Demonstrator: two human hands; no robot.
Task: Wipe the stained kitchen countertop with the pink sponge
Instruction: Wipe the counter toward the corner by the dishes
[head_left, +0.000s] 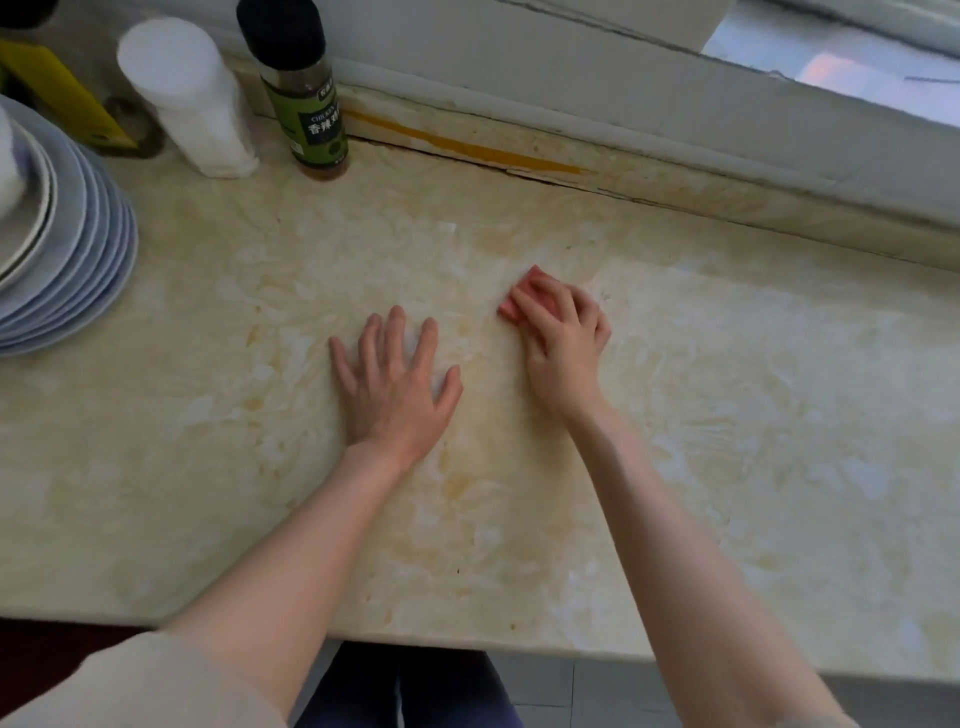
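Observation:
The cream marble-patterned countertop (727, 415) fills the view, with yellowish stains across its middle. A pink sponge (524, 291) lies on it just right of centre, mostly covered by my right hand (563, 338), whose fingers curl over the sponge and press it onto the surface. My left hand (395, 384) rests flat on the counter to the left of the sponge, fingers spread, holding nothing.
A stack of blue-grey plates (78, 249) stands at the left edge. A white plastic shaker (192, 98) and a dark spice bottle with a green label (304, 98) stand at the back left. A low backsplash ledge (649, 187) and window frame run along the back.

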